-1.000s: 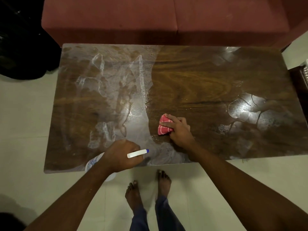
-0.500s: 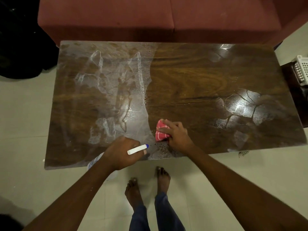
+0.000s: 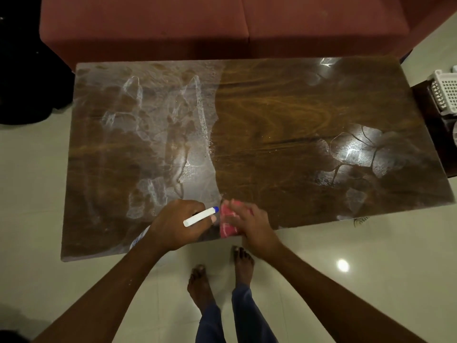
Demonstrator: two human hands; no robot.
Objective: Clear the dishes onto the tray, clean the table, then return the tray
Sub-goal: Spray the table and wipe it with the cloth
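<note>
Step in hand: wiping the table [image 3: 284, 115] clean; judged mid-way, no dishes left on the surface.
Left grip: left hand [image 3: 178, 226] closed around a spray bottle [image 3: 200, 216], white nozzle with blue tip pointing right toward the cloth; bottle body mostly hidden under the hand, label just showing at the wrist.
Right grip: right hand [image 3: 249, 222] pressed down on a pink cloth [image 3: 228, 222], fingers folded over it; blurred, so exact finger placement cannot be told.
Cloth position: on the near edge of the table, at the boundary between wet and dry wood, just beside the nozzle.
Surface, left half: covered in a whitish soapy film [image 3: 158, 134] with streaks; not yet wiped.
Surface, centre: dry, clear grain visible.
Surface, right: separate wet patch [image 3: 356, 154] with branching runs, near the right edge; unwiped.
Tray: white slotted tray [image 3: 445, 95] on a dark stand beyond the right end, well apart from both hands; contents cannot be told.
Technique advised: flat palm pressure, long overlapping strokes from the dry boundary leftward into the film, far edge to near edge.
Further advice: fold to a fresh face once the cloth is saturated; no more spray needed on the left half, judged already well wetted.
Risk: liquid pushed over the near edge onto the tiled floor [image 3: 346, 280] by bare feet [image 3: 243, 262]; slip hazard.
Risk: right patch overlooked and left to dry into marks.
</note>
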